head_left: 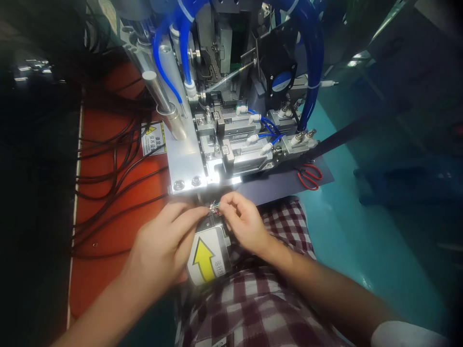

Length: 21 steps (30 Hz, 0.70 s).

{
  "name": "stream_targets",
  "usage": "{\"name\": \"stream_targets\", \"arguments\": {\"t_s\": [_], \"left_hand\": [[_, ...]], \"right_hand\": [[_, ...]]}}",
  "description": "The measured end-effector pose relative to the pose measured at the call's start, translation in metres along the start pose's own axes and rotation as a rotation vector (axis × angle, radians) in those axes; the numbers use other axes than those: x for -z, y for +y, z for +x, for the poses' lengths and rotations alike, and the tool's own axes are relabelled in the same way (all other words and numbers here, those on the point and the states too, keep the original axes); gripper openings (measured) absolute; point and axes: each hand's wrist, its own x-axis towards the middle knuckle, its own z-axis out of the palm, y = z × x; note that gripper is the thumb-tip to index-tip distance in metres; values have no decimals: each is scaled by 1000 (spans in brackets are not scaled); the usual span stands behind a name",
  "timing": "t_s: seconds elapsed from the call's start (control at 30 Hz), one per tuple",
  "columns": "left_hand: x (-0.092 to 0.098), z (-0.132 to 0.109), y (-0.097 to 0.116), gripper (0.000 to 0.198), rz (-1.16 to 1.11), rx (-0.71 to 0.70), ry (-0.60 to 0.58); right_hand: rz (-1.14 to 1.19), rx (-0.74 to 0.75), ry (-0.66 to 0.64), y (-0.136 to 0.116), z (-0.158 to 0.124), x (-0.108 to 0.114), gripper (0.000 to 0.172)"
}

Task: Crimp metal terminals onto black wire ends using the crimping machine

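Observation:
Between my two hands is a small bundle of thin coloured wires (214, 208), just in front of the machine's metal plate. My left hand (164, 236) comes from the left, its thumb and forefinger closed at the wires' left end. From the other side my right hand (243, 220) pinches the wires' right end with thumb and fingertips. Beneath the hands sits a metal fixture (210, 224), partly covered by them. A white label with a yellow arrow (203, 258) is on the part nearest me. Whatever the fingertips cover is hidden.
A machine with pneumatic cylinders (246, 159) and blue air hoses (311, 62) stands ahead. Black cables (115, 168) run across the orange surface (104, 270) at left. Red-handled scissors (310, 177) lie on a dark mat (282, 185) at right. A metal post (159, 94) rises near the plate.

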Motion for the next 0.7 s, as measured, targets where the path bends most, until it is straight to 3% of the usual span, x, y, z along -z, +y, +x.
{"name": "stream_targets", "arguments": {"t_s": [0.17, 0.33, 0.5, 0.7], "left_hand": [[1, 3, 2, 21, 2, -29, 10], [-2, 3, 2, 20, -5, -36, 18], [-4, 1, 0, 21, -3, -27, 24], [-3, 2, 1, 21, 0, -32, 26]], "right_hand": [[-18, 64, 54, 9, -1, -4, 17], [-49, 30, 95, 7, -2, 2, 13], [-234, 142, 142, -5, -2, 5, 5], [-376, 317, 159, -13, -1, 1, 8]]}}
